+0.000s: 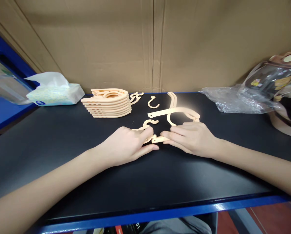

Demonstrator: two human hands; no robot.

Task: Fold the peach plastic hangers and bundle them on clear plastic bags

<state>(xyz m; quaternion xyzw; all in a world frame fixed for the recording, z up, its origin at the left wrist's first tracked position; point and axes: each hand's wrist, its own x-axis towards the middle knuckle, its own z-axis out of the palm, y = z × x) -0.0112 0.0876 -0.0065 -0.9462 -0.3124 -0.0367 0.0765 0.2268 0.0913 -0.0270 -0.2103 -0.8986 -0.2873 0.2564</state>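
My left hand (pixel 131 143) is closed on a cream plastic hook piece (pixel 150 122) of a folding hanger; part of it lies beneath my fingers. My right hand (pixel 189 138) is closed on a cream jointed hanger arm (pixel 170 111), whose lower end (pixel 158 139) sticks out between my hands, against the hook piece. Whether the two parts are joined there, I cannot tell. The arm's upper length bends back behind my right hand. Beyond lie loose hooks (pixel 153 103) and several curved hanger arms (pixel 172 100).
Neatly stacked folded hangers (pixel 106 105) stand left of the loose parts. A tissue pack (pixel 57 94) sits at the back left. Clear plastic wrap (pixel 238 99) and a transparent bag (pixel 269 79) are at the right. Cardboard (pixel 99 42) rises behind the black table (pixel 135 188).
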